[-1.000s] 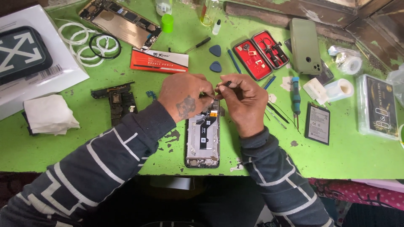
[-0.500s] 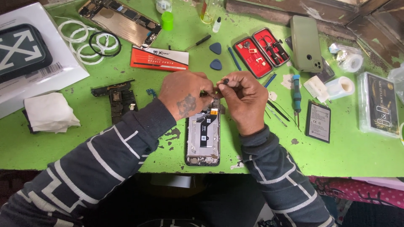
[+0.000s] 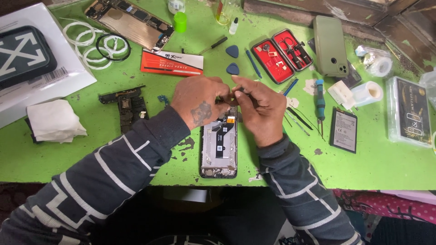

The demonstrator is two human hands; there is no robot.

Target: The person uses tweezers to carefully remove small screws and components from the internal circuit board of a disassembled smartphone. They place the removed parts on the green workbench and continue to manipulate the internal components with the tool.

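Pinching some small part I cannot make out, both hands (image 3: 236,102) meet over the opened phone (image 3: 220,147), back off, insides bare, unassembled.

I see a green counter (image 3: 386,168), its paint chipped. Lying directly on it: an opened phone (image 3: 219,147) at centre front, a folded white cloth (image 3: 54,120) at left, a red tool case (image 3: 281,55), two blue picks (image 3: 232,60), a battery (image 3: 343,129) and a blue screwdriver (image 3: 320,102) at right.
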